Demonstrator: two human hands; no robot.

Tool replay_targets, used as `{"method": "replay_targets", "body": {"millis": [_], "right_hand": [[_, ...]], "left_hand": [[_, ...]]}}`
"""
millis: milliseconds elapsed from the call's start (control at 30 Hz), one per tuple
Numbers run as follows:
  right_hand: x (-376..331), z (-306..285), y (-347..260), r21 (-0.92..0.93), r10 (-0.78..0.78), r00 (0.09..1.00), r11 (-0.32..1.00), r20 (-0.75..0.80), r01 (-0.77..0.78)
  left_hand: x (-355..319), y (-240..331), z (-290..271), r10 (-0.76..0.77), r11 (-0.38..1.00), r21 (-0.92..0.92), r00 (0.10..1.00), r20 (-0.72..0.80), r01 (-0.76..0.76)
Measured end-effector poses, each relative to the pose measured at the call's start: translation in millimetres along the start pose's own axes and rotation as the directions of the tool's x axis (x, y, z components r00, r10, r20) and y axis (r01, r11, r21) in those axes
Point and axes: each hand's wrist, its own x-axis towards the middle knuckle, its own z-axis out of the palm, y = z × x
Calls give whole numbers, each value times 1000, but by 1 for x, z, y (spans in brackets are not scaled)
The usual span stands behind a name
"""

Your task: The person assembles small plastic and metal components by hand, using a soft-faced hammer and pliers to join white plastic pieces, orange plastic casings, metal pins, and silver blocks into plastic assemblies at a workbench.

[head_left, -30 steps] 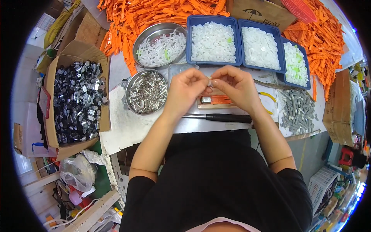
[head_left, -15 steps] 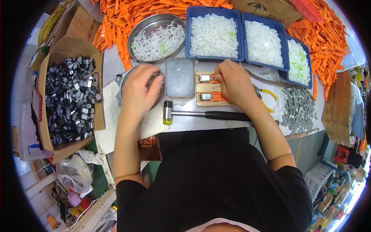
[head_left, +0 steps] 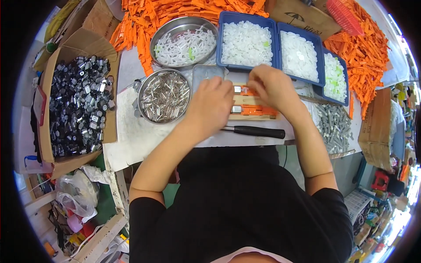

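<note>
My left hand is over a shallow clear tray and the left end of a wooden block. Its fingers are bent together, and whatever they hold is hidden. Curled above the block's upper right part is my right hand; its fingertips are close together and I cannot make out anything between them. Two orange plastic parts, the nearer one showing more, lie in the block, each with a small silver motor at its left. A hammer's black handle lies in front; its head is hidden by my left hand.
A round tin of metal pins stands left, a steel bowl of white parts behind. Blue bins hold white pieces. Orange parts are heaped at the back, grey pieces lie right, and a cardboard box of motors stands left.
My left hand has moved right from the pin tin to the block, uncovering the pins and covering the hammer head. My right hand has shifted slightly right and off the upper orange part.
</note>
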Motion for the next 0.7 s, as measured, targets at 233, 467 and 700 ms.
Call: {"method": "replay_targets", "body": {"millis": [233, 467, 700], "right_hand": [[58, 2, 10, -163, -67, 989, 986, -132, 45], [83, 29, 7, -151, -103, 995, 983, -14, 99], [71, 24, 1, 0, -143, 976, 989, -163, 145]], "left_hand": [[11, 11, -8, 63, 976, 192, 980, 187, -99], [-43, -56, -68, -255, 962, -84, 964, 74, 261], [-62, -74, -73, -433, 899, 212, 851, 297, 383]]}}
